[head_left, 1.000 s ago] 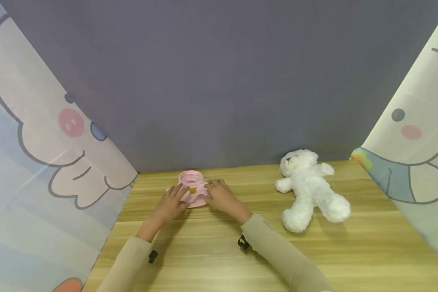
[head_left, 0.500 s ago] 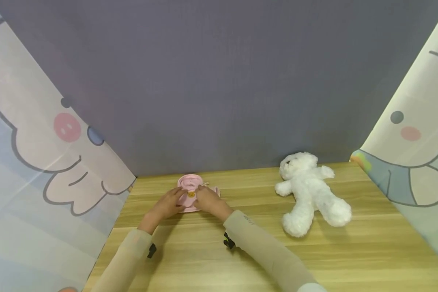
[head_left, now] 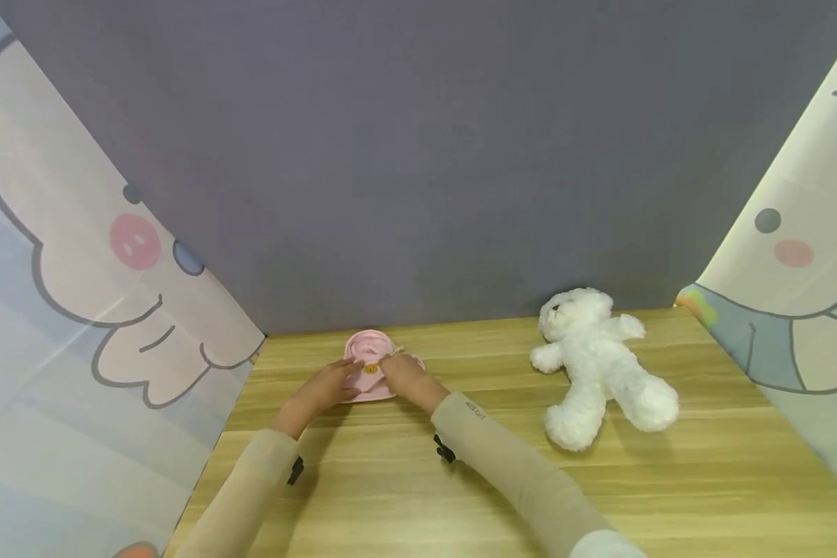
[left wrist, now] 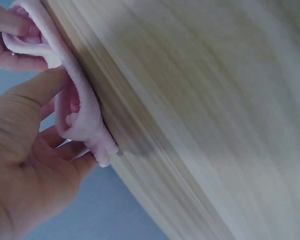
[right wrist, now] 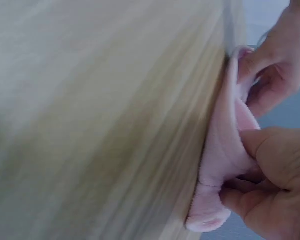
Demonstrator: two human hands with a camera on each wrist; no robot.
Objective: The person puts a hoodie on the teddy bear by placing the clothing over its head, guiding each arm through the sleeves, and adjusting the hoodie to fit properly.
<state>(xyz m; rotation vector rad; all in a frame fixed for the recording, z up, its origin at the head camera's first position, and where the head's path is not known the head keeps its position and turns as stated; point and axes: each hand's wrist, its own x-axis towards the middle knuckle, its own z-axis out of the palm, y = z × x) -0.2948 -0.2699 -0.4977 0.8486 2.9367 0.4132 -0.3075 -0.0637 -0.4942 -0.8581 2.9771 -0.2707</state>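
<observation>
A small pink plush garment (head_left: 370,345) with a ring-like upper part and a yellow animal-face badge (head_left: 370,369) lies near the table's back edge. My left hand (head_left: 325,385) is at its left side; in the left wrist view the thumb goes into the fold at its front edge, with fingers behind the cloth. From the right, my right hand (head_left: 408,378) pinches the same lower edge, its thumb (right wrist: 257,142) inside the opening. A bit of pink cloth sticks out beyond the right hand. The fingertips of both hands are partly hidden by the cloth.
On the right of the wooden table (head_left: 363,496) a white plush bear (head_left: 593,356) lies on its back. A grey wall panel (head_left: 418,155) rises behind the table, with cartoon-printed curtains (head_left: 77,271) at both sides.
The right hand has moved left onto the garment, closer to the left hand. Fingers that lay spread over the cloth now grip its lower edge. The bear stays put.
</observation>
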